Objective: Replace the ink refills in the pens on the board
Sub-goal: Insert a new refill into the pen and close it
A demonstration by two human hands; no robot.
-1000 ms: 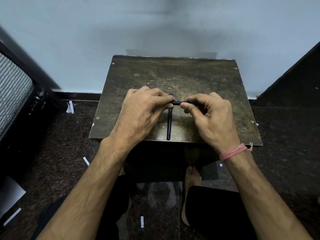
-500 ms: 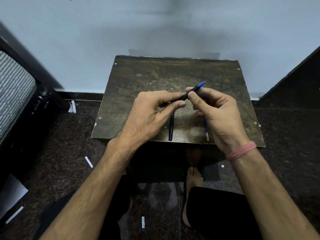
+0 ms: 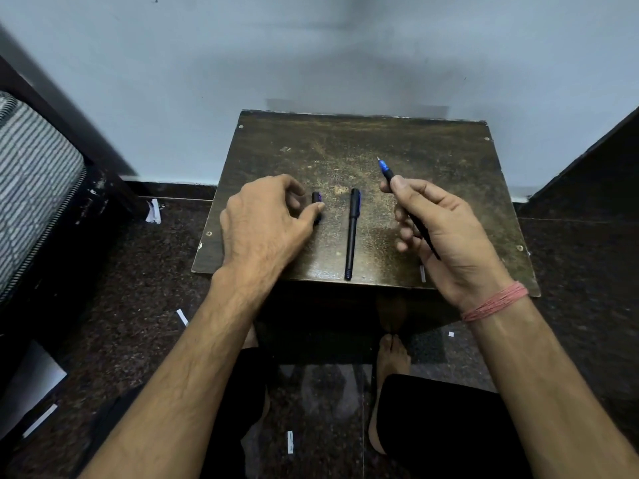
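Note:
A worn brown board (image 3: 345,150) lies in front of me against the wall. My right hand (image 3: 446,236) grips an uncapped black pen (image 3: 389,172), its blue tip pointing up and away. Its black cap (image 3: 316,198) lies on the board under the fingertips of my left hand (image 3: 262,223), whose thumb touches it. A second black pen (image 3: 352,233), capped, lies lengthwise in the middle of the board between my hands. A thin refill (image 3: 422,273) peeks out near the board's front edge, mostly hidden by my right hand.
Dark speckled floor (image 3: 138,288) surrounds the board, with scraps of white paper (image 3: 182,317) scattered on it. A striped cushion on a dark frame (image 3: 31,188) stands at the left. A dark panel (image 3: 594,167) rises at the right. My bare foot (image 3: 390,354) shows below the board.
The cap has come off the pen. My left hand moved left and down, setting the cap on the board. My right hand swung the uncapped pen out to the right.

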